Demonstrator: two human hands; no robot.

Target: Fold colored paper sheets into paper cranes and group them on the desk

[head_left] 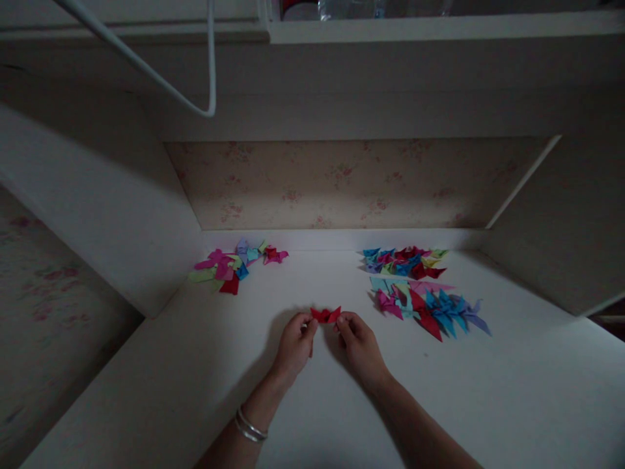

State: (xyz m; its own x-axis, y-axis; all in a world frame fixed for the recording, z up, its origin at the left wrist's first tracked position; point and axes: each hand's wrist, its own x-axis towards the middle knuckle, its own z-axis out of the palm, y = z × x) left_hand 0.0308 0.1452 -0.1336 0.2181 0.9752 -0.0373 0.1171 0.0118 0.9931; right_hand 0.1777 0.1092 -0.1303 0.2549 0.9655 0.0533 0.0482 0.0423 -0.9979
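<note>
A small red folded paper boat (pixel 326 316) is held up between my two hands over the white desk (pixel 312 404). My left hand (pixel 295 342) pinches its left end between thumb and fingers. At the other end, my right hand (pixel 357 342) grips the right tip in the same way. To the right lie folded paper pieces (pixel 442 309) in blue, red, pink and purple, with another colourful row (pixel 405 260) behind them. On the left is a loose heap of coloured folded papers (pixel 227 267).
White side panels (pixel 112 156) and a floral back panel (pixel 342 182) enclose the desk. A shelf (pixel 439 29) with clear containers runs overhead. A thin white bent rod (pixel 146 71) hangs down at the upper left.
</note>
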